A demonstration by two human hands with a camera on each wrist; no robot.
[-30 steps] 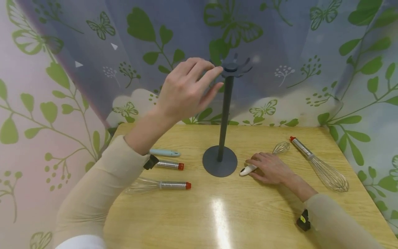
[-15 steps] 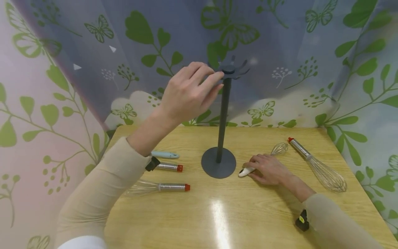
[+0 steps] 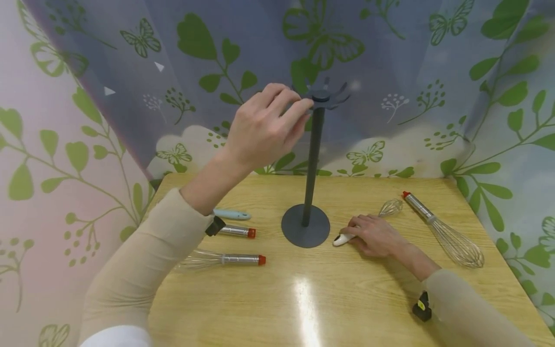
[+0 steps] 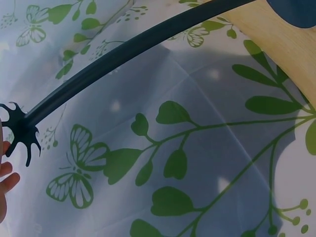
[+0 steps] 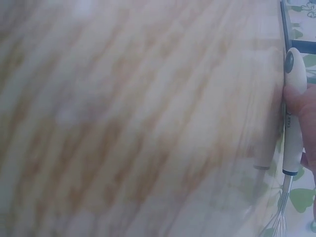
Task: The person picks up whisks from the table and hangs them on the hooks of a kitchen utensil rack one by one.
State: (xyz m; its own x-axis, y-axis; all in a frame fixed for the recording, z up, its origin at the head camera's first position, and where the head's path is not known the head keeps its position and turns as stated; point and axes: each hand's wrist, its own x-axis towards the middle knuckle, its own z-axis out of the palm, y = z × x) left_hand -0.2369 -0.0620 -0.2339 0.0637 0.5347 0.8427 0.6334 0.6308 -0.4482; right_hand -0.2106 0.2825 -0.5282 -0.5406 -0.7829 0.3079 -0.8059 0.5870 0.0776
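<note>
A dark grey utensil stand (image 3: 315, 149) rises from a round base (image 3: 305, 236) and carries a ring of hooks (image 4: 24, 131) on top. My raised left hand (image 3: 264, 127) pinches the near left side of this ring between thumb and fingers. In the left wrist view only its fingertips (image 4: 10, 182) show, at the frame's edge by the hooks. My right hand (image 3: 375, 236) lies low over the table, holding a small whisk by its white handle (image 5: 293, 123). That whisk's wire head (image 3: 391, 207) points away to the back right.
Right of my right hand lies a large whisk (image 3: 442, 229) with a red-tipped handle. On the left are another whisk (image 3: 243, 260), a red-ended metal handle (image 3: 236, 231) and a pale blue handle (image 3: 231, 214), partly behind my left arm. A patterned curtain (image 3: 390, 120) borders the wooden table (image 3: 243, 308).
My left thumb has drawn in toward the index finger at the hook ring. My right hand and the small whisk have stayed in place.
</note>
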